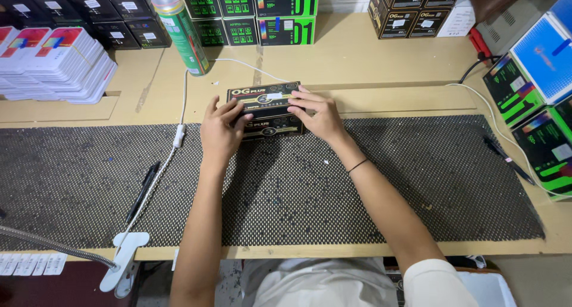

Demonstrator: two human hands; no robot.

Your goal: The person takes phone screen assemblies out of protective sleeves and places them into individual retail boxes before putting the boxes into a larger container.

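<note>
Both hands hold a small black box (266, 110) with gold lettering, which rests at the far edge of the dark mesh mat (77, 182) where the mat meets the bare wooden surface (357, 56). The left hand (221, 131) grips the box's left end, thumb across the top face and fingers wrapped over the near side; the right hand (316, 113) grips the right end, fingers spread over the top and front faces. Neither hand is released or clenched empty: each grasps the box. Whether a flap or seal on the box is open cannot be told from this angle, since the fingers cover both ends. To handle this step well, keep the box flat on the mat so that the mesh resists sliding, press evenly from both ends, and keep the fingertips clear of the light label on the top face. Just beyond the left hand, a white cable (182, 113) runs past a green spray can (182, 30); keep the box off the cable when turning it. To the left of the left hand lies a black pen (143, 191). Stacks of black and green cartons (250, 12) stand well beyond both hands, and further cartons (536, 98) lie well to the right of the right hand.
</note>
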